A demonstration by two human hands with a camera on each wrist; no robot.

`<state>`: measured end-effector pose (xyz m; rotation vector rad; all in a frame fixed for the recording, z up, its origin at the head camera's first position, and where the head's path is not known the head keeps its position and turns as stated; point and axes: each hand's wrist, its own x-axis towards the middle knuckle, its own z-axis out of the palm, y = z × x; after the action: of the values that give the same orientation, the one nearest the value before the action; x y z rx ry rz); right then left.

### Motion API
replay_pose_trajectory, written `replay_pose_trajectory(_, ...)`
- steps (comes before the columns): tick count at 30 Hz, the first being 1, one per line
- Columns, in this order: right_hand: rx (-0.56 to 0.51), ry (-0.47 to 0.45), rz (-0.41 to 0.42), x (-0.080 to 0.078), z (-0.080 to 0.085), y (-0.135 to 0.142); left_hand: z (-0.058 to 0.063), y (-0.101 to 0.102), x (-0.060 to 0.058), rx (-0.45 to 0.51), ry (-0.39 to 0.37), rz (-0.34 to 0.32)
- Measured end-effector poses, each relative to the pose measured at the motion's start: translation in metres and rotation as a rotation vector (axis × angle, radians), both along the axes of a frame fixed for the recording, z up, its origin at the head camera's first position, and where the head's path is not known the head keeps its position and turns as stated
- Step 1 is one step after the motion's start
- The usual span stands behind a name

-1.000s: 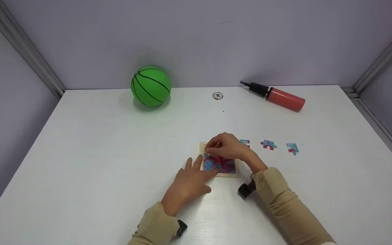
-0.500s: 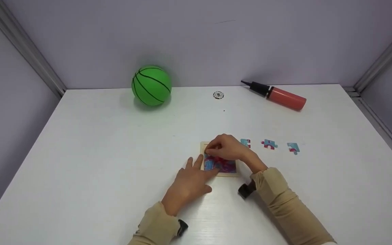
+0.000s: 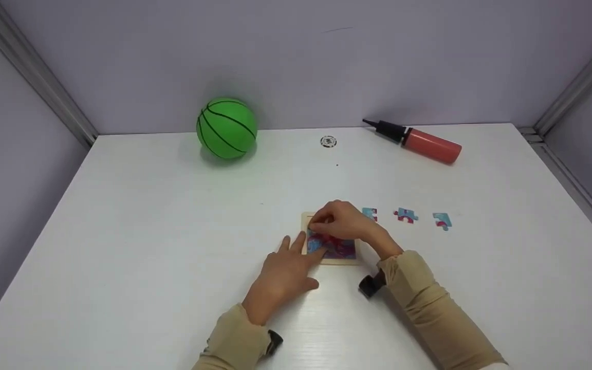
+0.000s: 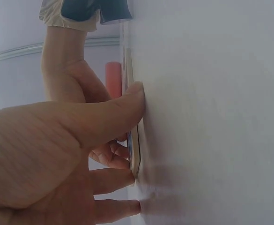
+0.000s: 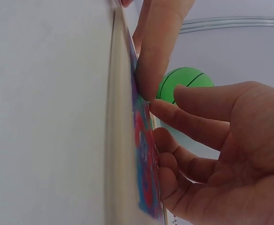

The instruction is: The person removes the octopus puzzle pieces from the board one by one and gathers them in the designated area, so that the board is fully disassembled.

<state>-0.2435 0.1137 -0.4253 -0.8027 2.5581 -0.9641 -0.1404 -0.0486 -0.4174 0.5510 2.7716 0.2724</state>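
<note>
A small jigsaw puzzle (image 3: 346, 249) with a red and blue picture lies in a pale wooden frame (image 3: 339, 261) on the white table. My left hand (image 3: 283, 272) lies spread at its lower left, one finger reaching onto the picture and others by the frame's left edge. My right hand (image 3: 345, 221) bends over the upper part and hides much of it. In the right wrist view, a fingertip of the right hand (image 5: 254, 140) touches the puzzle surface while the thumb stands apart; no piece shows between them. Loose puzzle pieces (image 3: 405, 215) lie to the right.
A green ball (image 3: 227, 128) with black lines stands at the back left. At the back right lies a red and black hand pump (image 3: 429, 146). Between them is a round black-and-white marker (image 3: 328, 141). Grey walls close off the table's back and sides.
Both hands stay almost in place over the puzzle. The left finger on the picture has shifted slightly. The loose pieces lie where they were; the whole view has tilted a little.
</note>
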Motion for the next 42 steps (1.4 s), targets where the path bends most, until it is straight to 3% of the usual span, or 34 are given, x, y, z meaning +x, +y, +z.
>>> replay_pose_trajectory(17,-0.012,-0.02,-0.002,-0.0001,0.0034,0.0014,0.0021,0.0043,0.001,-0.014,0.021,0.002)
replay_pose_trajectory(26,-0.036,-0.028,-0.017,0.0006,0.0053,0.0043,0.0042,0.0066,-0.0006,-0.004,-0.02,0.026)
replay_pose_trajectory(31,-0.047,-0.02,-0.016,0.0003,0.0062,0.0059,0.0029,0.0074,-0.0022,0.013,-0.004,0.03)
replay_pose_trajectory(42,-0.018,-0.016,0.012,-0.0016,0.0003,0.0,0.0039,0.0087,-0.003,0.008,0.005,0.032)
